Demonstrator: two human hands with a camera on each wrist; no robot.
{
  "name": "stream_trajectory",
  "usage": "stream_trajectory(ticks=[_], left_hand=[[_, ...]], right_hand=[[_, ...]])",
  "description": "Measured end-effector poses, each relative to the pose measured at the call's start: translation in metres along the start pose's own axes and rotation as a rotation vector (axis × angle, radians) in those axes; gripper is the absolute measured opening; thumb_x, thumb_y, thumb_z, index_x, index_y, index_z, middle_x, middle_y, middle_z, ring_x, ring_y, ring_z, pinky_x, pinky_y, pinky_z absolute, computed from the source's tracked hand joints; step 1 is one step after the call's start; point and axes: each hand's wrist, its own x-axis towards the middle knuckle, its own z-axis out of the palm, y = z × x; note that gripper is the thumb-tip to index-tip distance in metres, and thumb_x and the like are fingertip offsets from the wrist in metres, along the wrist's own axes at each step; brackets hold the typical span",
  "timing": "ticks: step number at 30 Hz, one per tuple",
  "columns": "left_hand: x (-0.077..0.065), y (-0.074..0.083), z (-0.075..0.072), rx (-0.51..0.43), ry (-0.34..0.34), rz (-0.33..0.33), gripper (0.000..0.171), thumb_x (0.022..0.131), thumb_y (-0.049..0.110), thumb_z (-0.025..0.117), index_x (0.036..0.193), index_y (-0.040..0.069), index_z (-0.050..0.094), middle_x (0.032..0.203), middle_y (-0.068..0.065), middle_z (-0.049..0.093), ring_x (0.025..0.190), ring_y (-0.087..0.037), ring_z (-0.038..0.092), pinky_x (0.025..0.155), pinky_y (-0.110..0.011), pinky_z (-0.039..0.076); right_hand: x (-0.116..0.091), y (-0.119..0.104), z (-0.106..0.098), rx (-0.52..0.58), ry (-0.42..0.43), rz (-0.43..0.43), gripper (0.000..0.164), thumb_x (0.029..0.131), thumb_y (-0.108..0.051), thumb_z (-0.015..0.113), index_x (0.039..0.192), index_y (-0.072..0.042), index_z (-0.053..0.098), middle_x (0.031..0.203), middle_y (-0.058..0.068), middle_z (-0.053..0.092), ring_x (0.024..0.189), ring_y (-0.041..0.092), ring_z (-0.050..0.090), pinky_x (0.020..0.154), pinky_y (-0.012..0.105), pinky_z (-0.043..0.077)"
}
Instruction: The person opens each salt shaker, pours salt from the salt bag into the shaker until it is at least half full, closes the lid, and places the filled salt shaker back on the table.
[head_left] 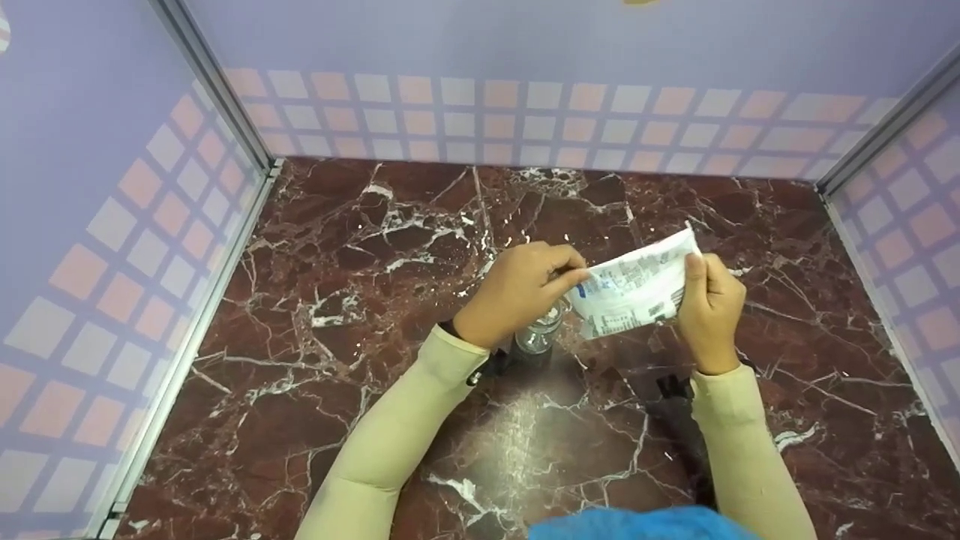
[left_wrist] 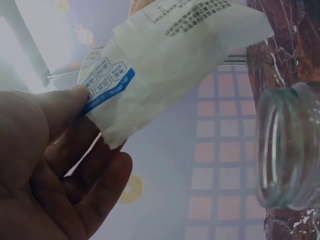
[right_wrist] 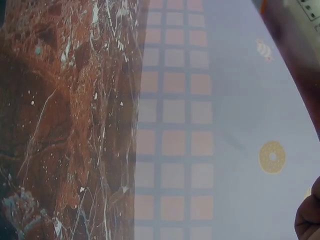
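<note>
A white printed packet (head_left: 630, 289) with a blue stripe is held up between both hands over the table. My left hand (head_left: 517, 289) pinches its left corner between thumb and fingers; the left wrist view shows the packet (left_wrist: 165, 65) near the thumb, the other fingers loosely bent. At the packet's right end my right hand (head_left: 710, 307) grips it, thumb on the front face. Below my left hand stands a clear glass jar (head_left: 538, 336), partly hidden by the hand; its open mouth (left_wrist: 280, 150) shows in the left wrist view. Only a bit of the right hand (right_wrist: 309, 215) shows in the right wrist view.
The table (head_left: 315, 405) is dark red marble with white veins. Small white bits (head_left: 450, 281) lie scattered left of the jar. Purple panels with pink and white squares enclose the back (head_left: 480, 97) and both sides. A blue cloth (head_left: 637, 523) shows at the near edge.
</note>
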Motion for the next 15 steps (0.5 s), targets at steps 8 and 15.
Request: stream_trajectory(ticks=[8,15], left_hand=[[-0.01,-0.016,0.003,-0.078,-0.073,-0.039,0.02,0.098,0.035,0.07,0.099,0.017,0.077,0.088,0.008,0.074,0.07,-0.004,0.059,0.073,-0.021,0.052],[-0.016,-0.023,0.007,-0.117,-0.078,-0.072,0.014,0.096,0.029,0.074,0.099,0.016,0.078,0.086,0.008,0.074,0.066,-0.003,0.059,0.067,-0.02,0.053]], right_hand=[[-0.002,0.001,-0.001,0.005,-0.034,0.006,0.036,0.101,0.002,0.061,0.067,0.011,0.055,0.059,0.003,0.046,0.057,-0.005,0.038,0.053,0.015,0.027],[-0.003,0.004,-0.002,0.027,-0.039,0.006,0.031,0.097,0.005,0.064,0.068,0.011,0.06,0.061,-0.002,0.05,0.057,-0.005,0.041,0.053,0.014,0.03]])
